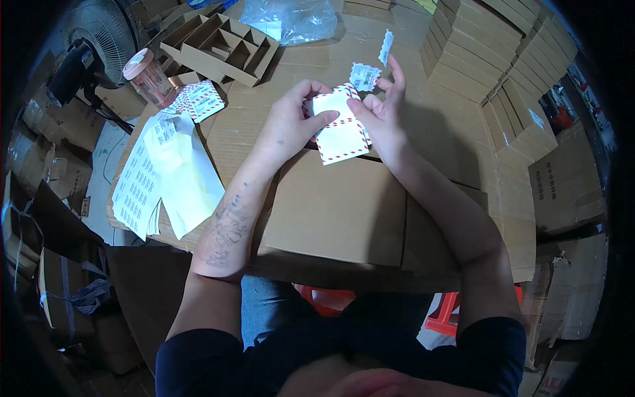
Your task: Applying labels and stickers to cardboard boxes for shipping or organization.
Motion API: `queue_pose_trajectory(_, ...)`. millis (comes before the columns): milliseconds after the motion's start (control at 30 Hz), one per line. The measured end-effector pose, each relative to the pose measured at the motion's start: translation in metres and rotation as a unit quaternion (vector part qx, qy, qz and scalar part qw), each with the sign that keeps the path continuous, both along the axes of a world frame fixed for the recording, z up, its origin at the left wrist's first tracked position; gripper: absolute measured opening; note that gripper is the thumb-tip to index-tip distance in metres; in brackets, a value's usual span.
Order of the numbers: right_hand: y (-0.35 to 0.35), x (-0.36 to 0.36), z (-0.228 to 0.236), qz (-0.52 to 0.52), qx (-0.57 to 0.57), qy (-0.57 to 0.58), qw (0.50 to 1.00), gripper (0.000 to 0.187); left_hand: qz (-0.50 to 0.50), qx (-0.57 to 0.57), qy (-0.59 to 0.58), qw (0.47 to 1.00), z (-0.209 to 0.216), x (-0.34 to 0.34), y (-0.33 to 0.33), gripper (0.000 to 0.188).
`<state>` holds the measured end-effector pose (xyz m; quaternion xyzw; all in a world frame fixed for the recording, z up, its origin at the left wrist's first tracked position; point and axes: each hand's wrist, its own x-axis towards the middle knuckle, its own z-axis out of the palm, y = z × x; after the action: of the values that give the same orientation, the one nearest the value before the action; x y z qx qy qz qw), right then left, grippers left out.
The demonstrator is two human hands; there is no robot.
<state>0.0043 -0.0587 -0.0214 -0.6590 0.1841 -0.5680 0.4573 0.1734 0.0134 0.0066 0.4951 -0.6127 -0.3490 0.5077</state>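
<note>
Above the cardboard-covered table, my left hand (296, 119) grips white envelope-like cards (340, 142) with red-striped borders, its thumb pressed on their front. At the right edge of the cards is my right hand (383, 116), its thumb on them and its index finger raised. A small jagged-edged label (385, 47) is at the tip of that finger, apparently stuck to it. Another printed label (364, 77) shows just beyond the cards, beside the right fingers; I cannot tell whether it is held or lying. A closed brown carton (337, 208) lies below the hands.
To the left are label sheets (142, 188), more striped cards (206, 102) and a pink-lidded cup (149, 79). A divided cardboard tray (228, 49) and clear plastic bag (291, 20) sit at the back. A fan (99, 46) stands far left; stacked boxes (473, 46) rise at right.
</note>
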Motion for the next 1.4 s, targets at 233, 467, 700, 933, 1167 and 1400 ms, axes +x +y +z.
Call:
queue_pose_trajectory(233, -0.024, 0.002, -0.018, -0.020, -0.018, -0.018, 0.999, 0.085, 0.063, -0.062, 0.149, 0.985, 0.030, 0.035, 0.031, 0.028)
queue_pose_trajectory(467, -0.011, -0.002, -0.006, 0.009, 0.042, -0.002, 0.999, 0.089, -0.546, 0.208, 0.024, 0.811, 0.020, 0.040, 0.171, 0.017)
queue_pose_trajectory(700, -0.009, 0.000, -0.001, 0.035, 0.043, 0.008, 0.998, 0.091, -0.393, 0.531, 0.028, 0.750, -0.153, -0.035, 0.215, 0.034)
queue_pose_trajectory(933, -0.007, 0.000, -0.003, 0.032, 0.046, 0.027, 0.998, 0.090, -0.375, 0.551, 0.018, 0.745, -0.146, -0.045, 0.199, 0.033)
queue_pose_trajectory(1167, -0.007, -0.004, -0.002, 0.022, 0.059, 0.027, 0.998, 0.091, -0.372, 0.562, -0.005, 0.739, -0.122, -0.046, 0.177, 0.033)
queue_pose_trajectory(1400, -0.005, 0.000, -0.001, 0.028, 0.081, 0.020, 0.996, 0.091, -0.356, 0.586, -0.010, 0.728, -0.093, -0.052, 0.177, 0.033)
